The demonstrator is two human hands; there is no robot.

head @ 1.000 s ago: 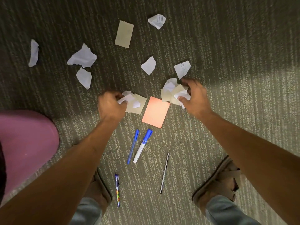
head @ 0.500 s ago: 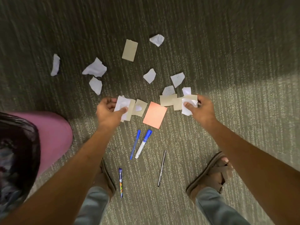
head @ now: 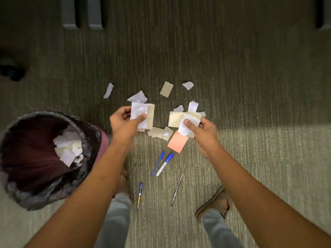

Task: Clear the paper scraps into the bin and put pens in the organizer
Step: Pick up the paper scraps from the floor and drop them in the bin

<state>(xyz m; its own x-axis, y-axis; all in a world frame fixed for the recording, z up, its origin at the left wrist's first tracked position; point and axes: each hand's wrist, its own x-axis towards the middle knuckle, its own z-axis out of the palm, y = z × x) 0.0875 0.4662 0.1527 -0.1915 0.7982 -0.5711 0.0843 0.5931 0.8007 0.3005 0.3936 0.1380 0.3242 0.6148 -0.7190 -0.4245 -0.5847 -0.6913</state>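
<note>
My left hand (head: 123,120) grips a stack of white and tan paper scraps (head: 143,115), lifted above the carpet. My right hand (head: 202,133) grips another bunch of tan and white scraps (head: 177,119). More scraps lie on the floor: a tan card (head: 166,89), white pieces (head: 108,90) (head: 188,85), tan bits (head: 157,132) and a pink note (head: 178,144). Several pens lie below: a blue pen (head: 157,163), a blue-capped marker (head: 164,164), a thin dark pen (head: 177,189) and a patterned pen (head: 139,196). The bin (head: 16,122) stands at left, holding paper scraps.
Grey carpet covers the floor. My two sandalled feet (head: 214,203) stand close to the pens. Dark furniture legs (head: 82,13) are at the top, and a dark object (head: 10,72) sits at far left. No organizer is visible.
Both hands have risen off the carpet with their bunches of scraps. The view has pulled back and up, bringing the bin's open top into sight at left.
</note>
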